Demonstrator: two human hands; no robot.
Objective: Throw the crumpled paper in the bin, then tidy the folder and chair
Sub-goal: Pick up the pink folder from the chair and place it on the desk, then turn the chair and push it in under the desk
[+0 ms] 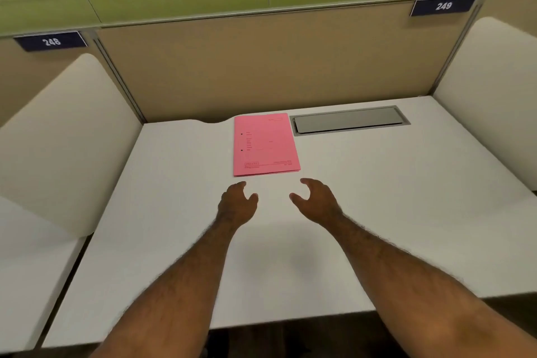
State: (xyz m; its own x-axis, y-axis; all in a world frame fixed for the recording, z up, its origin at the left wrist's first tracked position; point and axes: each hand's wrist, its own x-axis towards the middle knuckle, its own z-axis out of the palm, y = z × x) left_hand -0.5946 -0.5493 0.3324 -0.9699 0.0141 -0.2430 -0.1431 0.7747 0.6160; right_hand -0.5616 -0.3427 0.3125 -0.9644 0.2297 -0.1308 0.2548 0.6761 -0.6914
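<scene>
A pink folder (266, 144) lies flat and closed on the white desk (377, 212), near the back panel, its edges square to the desk. My left hand (236, 202) hovers just in front of the folder's near left corner, fingers curled loosely apart, holding nothing. My right hand (315, 197) hovers in front of the near right corner, also open and empty. Neither hand touches the folder. No crumpled paper, bin or chair is in view.
A grey metal cable flap (348, 120) is set into the desk right of the folder. White side dividers stand at left (66, 139) and right (491, 90). A beige back panel (261, 67) carries number plates 248 (52, 41) and 249 (443, 5).
</scene>
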